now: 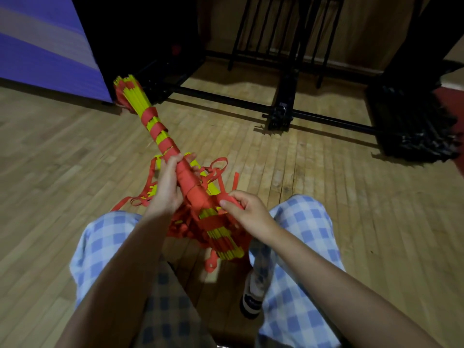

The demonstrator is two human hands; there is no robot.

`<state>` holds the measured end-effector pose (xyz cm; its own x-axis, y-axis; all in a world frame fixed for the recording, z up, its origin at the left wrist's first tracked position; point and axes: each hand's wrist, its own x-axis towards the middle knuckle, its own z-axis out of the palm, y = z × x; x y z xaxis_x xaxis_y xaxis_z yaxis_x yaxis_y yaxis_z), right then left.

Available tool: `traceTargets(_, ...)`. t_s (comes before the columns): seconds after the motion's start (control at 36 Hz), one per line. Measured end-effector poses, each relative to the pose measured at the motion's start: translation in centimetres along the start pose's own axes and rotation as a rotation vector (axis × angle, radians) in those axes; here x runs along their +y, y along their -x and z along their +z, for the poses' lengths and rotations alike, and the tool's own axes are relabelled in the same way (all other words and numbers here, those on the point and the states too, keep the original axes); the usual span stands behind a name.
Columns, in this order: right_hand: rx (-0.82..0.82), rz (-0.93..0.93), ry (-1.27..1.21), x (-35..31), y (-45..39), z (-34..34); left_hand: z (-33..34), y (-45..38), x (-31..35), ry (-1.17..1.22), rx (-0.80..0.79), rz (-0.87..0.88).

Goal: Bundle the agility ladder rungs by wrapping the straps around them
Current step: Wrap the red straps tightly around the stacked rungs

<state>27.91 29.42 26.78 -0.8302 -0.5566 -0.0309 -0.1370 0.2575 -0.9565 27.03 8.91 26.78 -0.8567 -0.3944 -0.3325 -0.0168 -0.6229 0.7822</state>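
Off to the left, a purple mat (pixel 37 46) leans at the edge of the wooden floor (pixel 326 184). The person sits with the bundle of yellow rungs (pixel 140 96) slanting up and away from between their knees, its far end fanned out, its near end resting low by the checked trousers (pixel 301 222).

The left hand (pixel 167 184) is curled round the middle of the bundle, just where the red strap (pixel 187 177) is wound tight and solid; further up, the turns are looser, with yellow showing between them. I'd keep that hand clamped so the rungs can't splay.

Right of it, the right hand (pixel 247 209) pinches the free strap end beside the near part of the bundle. It looks best to pull that taut and lay each turn snug against the last, clear of the loose loops (pixel 218 167) on the floor.

A black metal frame (pixel 283 106) stands further right.
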Motion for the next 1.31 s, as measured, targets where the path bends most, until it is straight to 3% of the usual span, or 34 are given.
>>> traceTargets(0.11,-0.014,0.078,-0.036,0.5,-0.3,0.2,0.3,-0.1,-0.1,-0.093,0.014,0.000)
traceTargets(0.33,-0.053,0.148,-0.116,-0.3,0.1,0.2,0.6,0.8,0.3,-0.097,-0.025,0.239)
traceTargets(0.39,-0.026,0.149,-0.140,-0.5,0.1,0.0,0.8,1.0,0.1,-0.053,-0.064,0.196)
traceTargets(0.53,-0.013,0.129,-0.129,-0.3,0.1,0.5,1.1,1.6,-0.4,0.175,-0.135,-0.121)
traceTargets(0.64,-0.008,0.141,-0.115,-0.2,0.0,0.9,0.5,0.8,-0.1,0.122,-0.094,-0.038)
traceTargets(0.72,-0.092,0.125,-0.110,-0.2,0.3,0.7,0.4,0.5,0.0,0.021,-0.056,-0.019)
traceTargets(0.83,-0.160,0.135,-0.103,0.0,0.7,0.3,0.3,-0.2,0.1,-0.076,0.067,0.142)
traceTargets(0.94,-0.173,0.113,-0.122,-0.3,0.8,-0.2,-1.1,-0.8,0.3,-0.160,0.028,0.261)
traceTargets(1.11,-0.177,0.080,-0.149,-0.8,1.0,-0.4,-1.3,-0.1,0.7,0.033,0.021,0.066)
traceTargets(1.31,-0.175,0.084,-0.117,-0.5,0.9,-0.1,-1.3,0.1,0.2,0.132,-0.033,-0.020)
